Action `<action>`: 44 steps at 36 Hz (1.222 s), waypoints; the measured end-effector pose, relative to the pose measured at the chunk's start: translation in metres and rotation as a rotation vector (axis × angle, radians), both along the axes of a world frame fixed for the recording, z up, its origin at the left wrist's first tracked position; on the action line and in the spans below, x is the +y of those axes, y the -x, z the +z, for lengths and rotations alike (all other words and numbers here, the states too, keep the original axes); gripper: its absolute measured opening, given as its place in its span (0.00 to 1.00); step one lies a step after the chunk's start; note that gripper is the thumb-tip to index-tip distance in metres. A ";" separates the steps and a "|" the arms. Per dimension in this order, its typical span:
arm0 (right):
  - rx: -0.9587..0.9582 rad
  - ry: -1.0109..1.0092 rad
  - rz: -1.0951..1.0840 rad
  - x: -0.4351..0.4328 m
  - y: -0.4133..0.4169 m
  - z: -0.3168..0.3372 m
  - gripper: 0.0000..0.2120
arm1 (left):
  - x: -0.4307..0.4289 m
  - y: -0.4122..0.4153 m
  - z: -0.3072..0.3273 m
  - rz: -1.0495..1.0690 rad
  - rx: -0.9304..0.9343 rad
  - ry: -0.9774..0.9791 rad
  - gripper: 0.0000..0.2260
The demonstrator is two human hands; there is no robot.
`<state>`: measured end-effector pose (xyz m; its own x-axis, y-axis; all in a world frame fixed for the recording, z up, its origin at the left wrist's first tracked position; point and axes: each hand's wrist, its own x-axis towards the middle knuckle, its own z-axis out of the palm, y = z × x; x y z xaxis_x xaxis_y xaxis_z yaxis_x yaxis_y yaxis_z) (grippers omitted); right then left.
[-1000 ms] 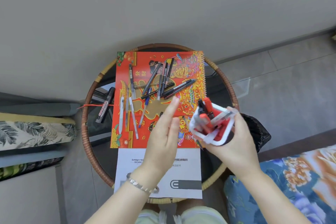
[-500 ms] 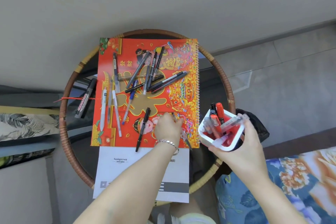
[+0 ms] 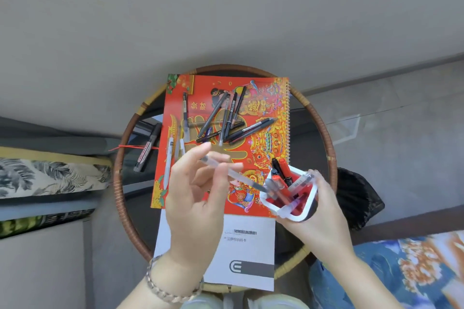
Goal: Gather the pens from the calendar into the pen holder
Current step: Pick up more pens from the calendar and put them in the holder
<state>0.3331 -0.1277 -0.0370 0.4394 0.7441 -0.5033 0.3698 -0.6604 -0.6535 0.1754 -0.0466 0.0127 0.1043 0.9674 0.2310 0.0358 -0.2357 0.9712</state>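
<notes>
A red calendar [image 3: 261, 98] lies on the round table, with several dark pens [image 3: 227, 120] heaped on its upper middle and a few white pens [image 3: 168, 158] along its left side. My left hand [image 3: 198, 198] is raised over the calendar and pinches a clear pen [image 3: 233, 173], whose dark tip touches the rim of the pen holder. My right hand [image 3: 324, 216] grips the white and red pen holder [image 3: 298, 213], tilted toward the left hand. Several pens and markers stand inside it.
The round glass table has a rattan rim [image 3: 120, 183]. A dark marker [image 3: 148, 148] lies on the glass left of the calendar. A white booklet [image 3: 251, 253] lies below the calendar. Patterned cushions [image 3: 50, 175] sit at left and right; a black bag [image 3: 356, 198] is at right.
My left hand went down to the calendar's lower edge, picked up the clear pen and lifted it toward the holder. My right hand tilted the holder toward it.
</notes>
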 end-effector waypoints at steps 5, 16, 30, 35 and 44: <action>0.026 -0.051 0.021 0.014 0.023 0.013 0.24 | -0.010 0.009 -0.009 -0.041 0.045 -0.023 0.13; 0.034 -0.090 0.038 0.022 0.057 0.020 0.36 | -0.019 0.027 -0.054 -0.201 0.648 -0.298 0.16; 0.025 -0.070 -0.065 0.022 0.048 0.003 0.26 | 0.013 0.068 -0.116 -0.064 0.729 0.782 0.18; -0.007 -0.030 -0.064 0.022 0.045 -0.012 0.27 | 0.033 0.050 -0.147 -0.143 1.022 0.677 0.16; 0.008 0.039 -0.019 0.033 0.048 -0.024 0.27 | 0.052 0.019 -0.162 -0.233 1.246 0.412 0.12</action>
<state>0.2855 -0.0946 -0.0606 0.4490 0.7152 -0.5356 0.3517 -0.6925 -0.6299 0.1562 0.0057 -0.1489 0.2017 0.8739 -0.4422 0.9456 -0.0560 0.3206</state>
